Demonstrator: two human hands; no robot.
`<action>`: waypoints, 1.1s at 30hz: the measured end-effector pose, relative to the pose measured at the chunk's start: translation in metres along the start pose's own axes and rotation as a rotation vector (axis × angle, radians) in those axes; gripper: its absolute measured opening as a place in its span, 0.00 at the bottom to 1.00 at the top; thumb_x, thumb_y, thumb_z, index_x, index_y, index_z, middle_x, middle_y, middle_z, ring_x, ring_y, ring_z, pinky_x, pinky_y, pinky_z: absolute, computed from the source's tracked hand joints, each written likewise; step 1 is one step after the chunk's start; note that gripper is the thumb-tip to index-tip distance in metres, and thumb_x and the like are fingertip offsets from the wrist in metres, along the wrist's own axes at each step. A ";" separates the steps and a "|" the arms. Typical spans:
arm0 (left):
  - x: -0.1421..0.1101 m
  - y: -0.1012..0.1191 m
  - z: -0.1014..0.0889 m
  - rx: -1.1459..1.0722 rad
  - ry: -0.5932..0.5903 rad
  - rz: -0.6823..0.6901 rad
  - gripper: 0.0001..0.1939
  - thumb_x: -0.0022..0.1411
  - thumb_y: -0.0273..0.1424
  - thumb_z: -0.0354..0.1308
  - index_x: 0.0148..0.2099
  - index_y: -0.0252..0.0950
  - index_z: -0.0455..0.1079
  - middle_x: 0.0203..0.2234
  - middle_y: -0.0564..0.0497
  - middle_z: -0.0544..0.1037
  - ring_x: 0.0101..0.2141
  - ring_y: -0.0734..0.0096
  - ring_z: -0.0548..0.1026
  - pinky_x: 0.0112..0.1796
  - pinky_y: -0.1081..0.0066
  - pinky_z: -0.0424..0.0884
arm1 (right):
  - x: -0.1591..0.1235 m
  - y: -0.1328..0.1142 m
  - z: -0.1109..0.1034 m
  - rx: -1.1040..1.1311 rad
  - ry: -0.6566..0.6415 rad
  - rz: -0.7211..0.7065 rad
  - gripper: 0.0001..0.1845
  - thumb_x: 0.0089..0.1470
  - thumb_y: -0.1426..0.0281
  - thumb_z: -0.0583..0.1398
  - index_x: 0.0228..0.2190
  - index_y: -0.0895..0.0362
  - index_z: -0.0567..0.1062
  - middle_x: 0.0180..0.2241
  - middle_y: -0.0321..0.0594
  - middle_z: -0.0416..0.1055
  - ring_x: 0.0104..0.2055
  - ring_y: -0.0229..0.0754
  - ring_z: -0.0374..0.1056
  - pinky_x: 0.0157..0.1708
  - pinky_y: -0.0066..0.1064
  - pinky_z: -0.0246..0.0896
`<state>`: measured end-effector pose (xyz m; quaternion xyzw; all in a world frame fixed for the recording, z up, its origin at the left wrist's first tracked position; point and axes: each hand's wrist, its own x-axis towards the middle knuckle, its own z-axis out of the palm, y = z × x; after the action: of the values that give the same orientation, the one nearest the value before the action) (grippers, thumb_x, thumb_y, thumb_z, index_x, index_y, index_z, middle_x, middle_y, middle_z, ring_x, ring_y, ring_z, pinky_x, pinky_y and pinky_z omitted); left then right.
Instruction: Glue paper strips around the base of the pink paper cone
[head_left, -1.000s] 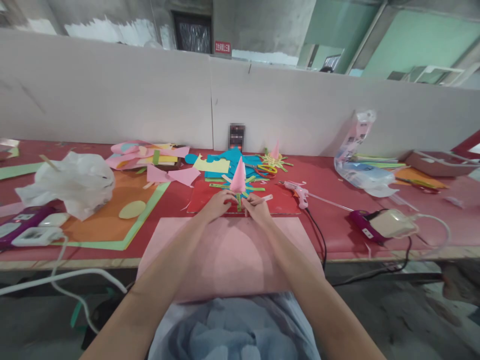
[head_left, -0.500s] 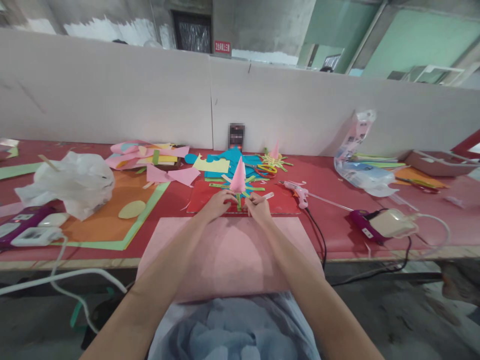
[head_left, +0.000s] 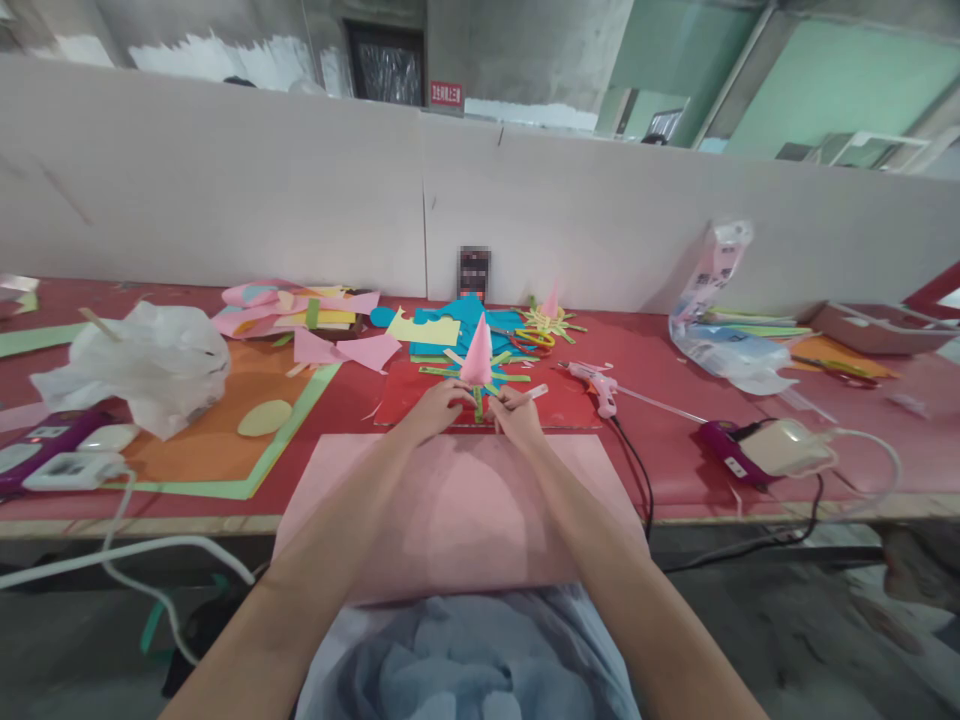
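A pink paper cone (head_left: 477, 352) stands upright on a red sheet (head_left: 570, 405), with green paper strips (head_left: 508, 377) fanning out from its base. My left hand (head_left: 432, 410) rests at the cone's lower left, fingers curled and pinched at a green strip under it. My right hand (head_left: 514, 412) sits just right of the cone, fingers closed on a small pale strip (head_left: 535, 393). Both forearms lie over a large pink sheet (head_left: 457, 510) at the table's near edge.
A pink glue gun (head_left: 600, 388) with black cord lies right of the red sheet. Scissors (head_left: 525, 338), blue and yellow paper scraps and a second small cone (head_left: 550, 302) lie behind. A white plastic bag (head_left: 142, 365), orange sheet and power strips flank the work; a partition wall runs behind.
Almost nothing has moved; my right hand's fingers shifted slightly on the pale strip beside the cone.
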<state>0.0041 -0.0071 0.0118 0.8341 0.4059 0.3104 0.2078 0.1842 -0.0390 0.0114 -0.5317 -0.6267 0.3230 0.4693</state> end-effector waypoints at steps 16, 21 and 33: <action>-0.001 0.001 0.000 -0.016 0.006 -0.003 0.21 0.51 0.17 0.47 0.39 0.40 0.76 0.48 0.51 0.72 0.50 0.69 0.70 0.55 0.66 0.63 | -0.001 -0.001 -0.001 -0.003 -0.036 -0.017 0.18 0.52 0.56 0.55 0.19 0.53 0.60 0.11 0.31 0.65 0.14 0.35 0.61 0.19 0.25 0.54; 0.000 0.001 0.000 -0.003 -0.001 -0.006 0.21 0.51 0.18 0.47 0.39 0.40 0.77 0.48 0.51 0.72 0.50 0.69 0.70 0.55 0.67 0.63 | -0.001 -0.002 -0.002 -0.001 -0.035 0.001 0.18 0.52 0.55 0.55 0.20 0.53 0.60 0.10 0.29 0.64 0.14 0.35 0.60 0.19 0.25 0.53; 0.000 -0.004 0.002 -0.015 0.008 0.009 0.21 0.51 0.18 0.47 0.39 0.41 0.76 0.48 0.51 0.72 0.50 0.69 0.70 0.55 0.66 0.63 | 0.001 -0.001 -0.001 -0.020 0.035 0.029 0.13 0.48 0.66 0.55 0.17 0.53 0.59 0.13 0.31 0.67 0.11 0.33 0.57 0.14 0.24 0.49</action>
<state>0.0033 -0.0053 0.0084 0.8331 0.4006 0.3178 0.2111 0.1845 -0.0378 0.0126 -0.5509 -0.6138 0.3144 0.4700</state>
